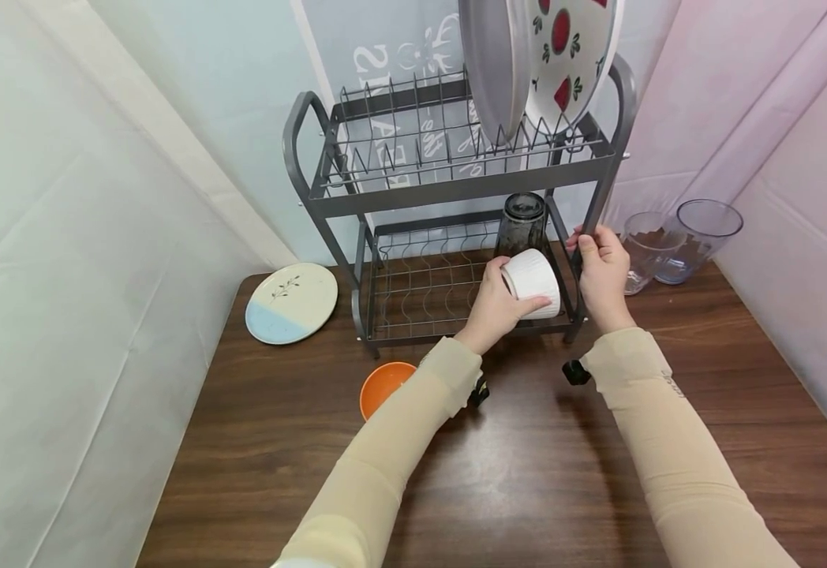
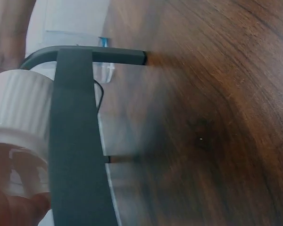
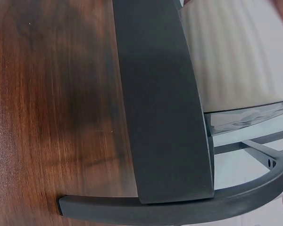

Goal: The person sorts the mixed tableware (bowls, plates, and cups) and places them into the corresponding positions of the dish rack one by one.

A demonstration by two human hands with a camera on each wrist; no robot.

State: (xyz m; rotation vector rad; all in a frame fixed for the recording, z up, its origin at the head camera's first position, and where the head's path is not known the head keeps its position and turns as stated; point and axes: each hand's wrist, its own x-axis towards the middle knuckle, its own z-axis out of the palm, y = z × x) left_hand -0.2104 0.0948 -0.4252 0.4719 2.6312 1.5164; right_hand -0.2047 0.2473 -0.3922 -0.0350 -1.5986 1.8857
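My left hand (image 1: 495, 308) grips a white ribbed ramekin (image 1: 536, 282), tilted on its side, at the right end of the lower tier of a grey two-tier dish rack (image 1: 456, 188). In the left wrist view the ramekin (image 2: 23, 101) shows its fluted wall, with fingers at its rim. Just behind it, a dark tinted glass (image 1: 523, 225) stands upside down on the lower tier. My right hand (image 1: 604, 272) holds the rack's right front post, the thumb in front and fingers partly hidden behind it. The right wrist view shows the ramekin (image 3: 231, 56) behind the rack's dark bar.
On the upper tier stand a grey plate (image 1: 495, 71) and a red-patterned plate (image 1: 570, 59). Two clear glasses, one blue-tinted (image 1: 705, 229), are right of the rack. A blue-and-cream plate (image 1: 293, 304) lies left; an orange bowl (image 1: 381, 386) sits in front, partly behind my left sleeve.
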